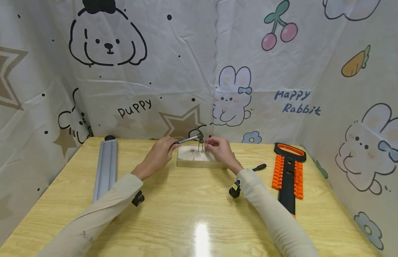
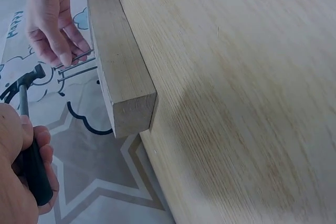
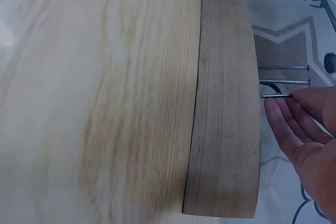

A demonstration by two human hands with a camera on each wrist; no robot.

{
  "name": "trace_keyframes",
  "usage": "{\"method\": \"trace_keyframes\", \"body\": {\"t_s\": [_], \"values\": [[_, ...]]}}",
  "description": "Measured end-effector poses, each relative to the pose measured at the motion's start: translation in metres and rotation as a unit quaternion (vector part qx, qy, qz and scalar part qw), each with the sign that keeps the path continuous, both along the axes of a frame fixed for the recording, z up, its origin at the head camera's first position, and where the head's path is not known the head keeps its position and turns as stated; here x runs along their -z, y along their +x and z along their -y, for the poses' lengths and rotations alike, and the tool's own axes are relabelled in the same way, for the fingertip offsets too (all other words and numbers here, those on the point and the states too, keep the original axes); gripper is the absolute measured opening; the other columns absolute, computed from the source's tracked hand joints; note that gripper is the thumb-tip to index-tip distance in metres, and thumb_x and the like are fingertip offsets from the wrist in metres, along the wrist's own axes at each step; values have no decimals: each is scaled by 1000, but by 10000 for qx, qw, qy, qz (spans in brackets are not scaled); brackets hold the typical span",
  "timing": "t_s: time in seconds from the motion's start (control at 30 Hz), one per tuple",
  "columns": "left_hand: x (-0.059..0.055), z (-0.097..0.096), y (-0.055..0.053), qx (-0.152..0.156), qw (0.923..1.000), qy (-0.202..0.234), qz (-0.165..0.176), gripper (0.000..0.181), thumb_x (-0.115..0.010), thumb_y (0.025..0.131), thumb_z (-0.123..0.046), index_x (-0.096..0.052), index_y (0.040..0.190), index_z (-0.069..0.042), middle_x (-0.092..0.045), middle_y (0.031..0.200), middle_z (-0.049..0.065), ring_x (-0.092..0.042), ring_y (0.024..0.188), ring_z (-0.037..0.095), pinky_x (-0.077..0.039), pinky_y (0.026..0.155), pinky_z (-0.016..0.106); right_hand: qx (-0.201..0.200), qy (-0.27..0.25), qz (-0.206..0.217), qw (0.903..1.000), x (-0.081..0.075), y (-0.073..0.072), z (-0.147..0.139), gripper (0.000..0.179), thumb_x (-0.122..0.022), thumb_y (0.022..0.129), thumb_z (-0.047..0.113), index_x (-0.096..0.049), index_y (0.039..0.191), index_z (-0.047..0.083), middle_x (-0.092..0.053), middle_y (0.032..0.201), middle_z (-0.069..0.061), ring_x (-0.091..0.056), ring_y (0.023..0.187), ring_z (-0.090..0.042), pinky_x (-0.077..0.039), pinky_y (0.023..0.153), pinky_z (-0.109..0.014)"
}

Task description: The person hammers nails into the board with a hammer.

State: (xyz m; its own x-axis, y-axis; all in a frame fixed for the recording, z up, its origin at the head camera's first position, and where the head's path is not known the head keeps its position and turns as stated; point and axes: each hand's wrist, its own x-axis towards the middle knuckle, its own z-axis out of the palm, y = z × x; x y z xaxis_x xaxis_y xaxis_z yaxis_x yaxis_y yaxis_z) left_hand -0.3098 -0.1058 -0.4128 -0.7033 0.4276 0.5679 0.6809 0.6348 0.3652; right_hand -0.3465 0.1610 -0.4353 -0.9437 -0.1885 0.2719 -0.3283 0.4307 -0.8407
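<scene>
My left hand point(image 1: 160, 153) grips the dark handle point(image 2: 35, 174) of a claw hammer, its head point(image 1: 200, 136) raised just above the nails. A pale wooden block point(image 1: 199, 163) lies flat near the table's back edge. Two long nails point(image 3: 286, 82) stand upright from its top, side by side, and show clearly in the right wrist view. Beside them, my right hand point(image 1: 222, 151) pinches a third nail point(image 3: 275, 96) between thumb and fingertips, its lower end at the block's top face. In the left wrist view, the hammer head is apart from the nail heads.
A long grey metal piece point(image 1: 105, 167) with a black knob lies at the left. On the right are an orange-and-black tool point(image 1: 289, 171) with a loop handle and a small black handle point(image 1: 259, 167) partly behind my right sleeve. A printed curtain point(image 1: 186, 71) hangs behind the table.
</scene>
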Motion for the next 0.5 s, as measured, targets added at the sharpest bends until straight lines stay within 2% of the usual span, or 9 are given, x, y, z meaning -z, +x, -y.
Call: {"method": "trace_keyframes", "body": {"t_s": [0.13, 0.33, 0.5], "values": [[-2, -3, 0, 30, 10000, -39, -22, 17, -62, 105, -5, -72, 109, 7, -71, 100, 17, -65, 87, 28, -55, 73, 40, 1, -33, -38, 10000, 1, -1, -3, 13, -69, 99, -1, -73, 110, -8, -74, 106, -23, -73, 97, -33, -61, 88, -35], [-6, -6, -1, -39, 10000, -35, 72, 18, -62, 105, -5, -72, 112, 8, -69, 96, 16, -57, 78, 24, -48, 68, 37, -28, -118, -186, 9998, 6, -3, -6, 13, -69, 99, -1, -73, 109, -7, -74, 106, -21, -72, 98, -32, -60, 91, -34], [-6, -10, -3, -26, 9999, -115, 103, 21, -61, 106, -7, -72, 116, 7, -68, 97, 16, -58, 80, 24, -49, 68, 35, -40, -231, -267, 9994, 10, -2, -9, 9, -69, 98, -3, -72, 105, -7, -74, 105, -22, -73, 97, -34, -61, 89, -35]]}}
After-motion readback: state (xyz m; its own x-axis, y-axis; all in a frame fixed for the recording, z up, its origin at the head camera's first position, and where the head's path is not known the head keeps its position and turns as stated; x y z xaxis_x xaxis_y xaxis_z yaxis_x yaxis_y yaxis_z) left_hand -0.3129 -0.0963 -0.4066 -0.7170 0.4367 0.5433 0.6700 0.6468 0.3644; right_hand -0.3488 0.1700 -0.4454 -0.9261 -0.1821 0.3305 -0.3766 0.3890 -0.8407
